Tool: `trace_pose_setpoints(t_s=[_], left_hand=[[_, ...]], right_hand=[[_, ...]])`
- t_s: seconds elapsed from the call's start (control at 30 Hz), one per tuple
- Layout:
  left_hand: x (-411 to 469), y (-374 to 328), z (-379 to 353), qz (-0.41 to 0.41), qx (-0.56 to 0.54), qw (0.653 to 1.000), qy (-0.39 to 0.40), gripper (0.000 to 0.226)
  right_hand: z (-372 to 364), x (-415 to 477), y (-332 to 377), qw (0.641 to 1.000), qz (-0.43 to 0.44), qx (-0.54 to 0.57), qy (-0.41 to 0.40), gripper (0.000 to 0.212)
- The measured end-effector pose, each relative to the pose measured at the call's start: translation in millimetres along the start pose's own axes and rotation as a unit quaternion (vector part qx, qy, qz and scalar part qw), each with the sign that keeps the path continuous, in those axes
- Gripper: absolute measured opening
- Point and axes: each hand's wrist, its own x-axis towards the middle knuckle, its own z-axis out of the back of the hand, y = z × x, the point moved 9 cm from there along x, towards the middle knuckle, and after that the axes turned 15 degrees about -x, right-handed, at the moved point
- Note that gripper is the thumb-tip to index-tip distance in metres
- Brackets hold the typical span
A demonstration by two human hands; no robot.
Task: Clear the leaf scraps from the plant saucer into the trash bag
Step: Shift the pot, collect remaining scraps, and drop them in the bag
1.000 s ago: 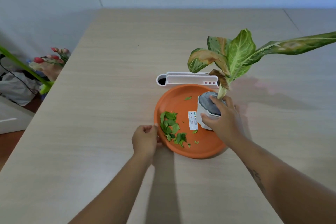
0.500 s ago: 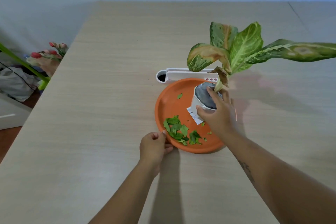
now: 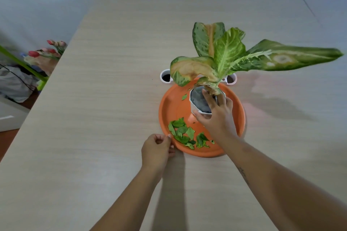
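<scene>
An orange plant saucer (image 3: 169, 107) lies on the wooden table. Several green leaf scraps (image 3: 185, 134) are piled at its near left, and one small scrap (image 3: 184, 97) lies further back. My right hand (image 3: 216, 116) grips the white plant pot (image 3: 198, 102) from above and holds it raised and tilted over the saucer. The pot's variegated leaves (image 3: 225, 56) spread up and to the right. My left hand (image 3: 156, 149) pinches the saucer's near-left rim. No trash bag is in view.
A white elongated holder (image 3: 166, 77) with dark round openings lies just behind the saucer, partly hidden by the plant. Off the table's left edge are flowers (image 3: 53, 48), a green stem (image 3: 20, 64) and a grey bundle on the floor.
My right hand has lifted the pot off the saucer and tilted it, so the leaves rose. The left hand stays on the saucer's rim.
</scene>
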Motion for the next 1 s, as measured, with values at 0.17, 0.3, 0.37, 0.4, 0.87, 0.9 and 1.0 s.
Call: trace_pose_setpoints(t_s=[0.17, 0.3, 0.37, 0.4, 0.87, 0.9, 1.0], left_hand=[[3, -68, -15, -0.286, 0.249, 0.924, -0.041, 0.018], [31, -82, -82, -0.404, 0.455, 0.789, 0.082, 0.029], [44, -78, -110, -0.403, 0.534, 0.729, 0.142, 0.041], [49, -75, -122, -0.399, 0.569, 0.699, 0.171, 0.049], [7, -19, -107, -0.309, 0.622, 0.630, 0.348, 0.059], [-1, -17, -107, -0.302, 0.597, 0.644, 0.370, 0.056], [-17, -23, -109, -0.299, 0.522, 0.689, 0.405, 0.042]], right_hand=[[12, -10, -8, 0.999, 0.027, -0.001, 0.017, 0.070], [32, -29, -25, 0.997, 0.028, -0.068, -0.024, 0.062], [32, -39, -37, 0.998, 0.010, -0.063, -0.012, 0.061], [30, -44, -42, 0.998, 0.002, -0.060, -0.006, 0.061], [-21, -69, -15, 0.960, 0.114, -0.133, 0.218, 0.054], [-22, -75, -10, 0.956, 0.130, -0.111, 0.237, 0.052], [-17, -87, -3, 0.951, 0.147, -0.031, 0.269, 0.045]])
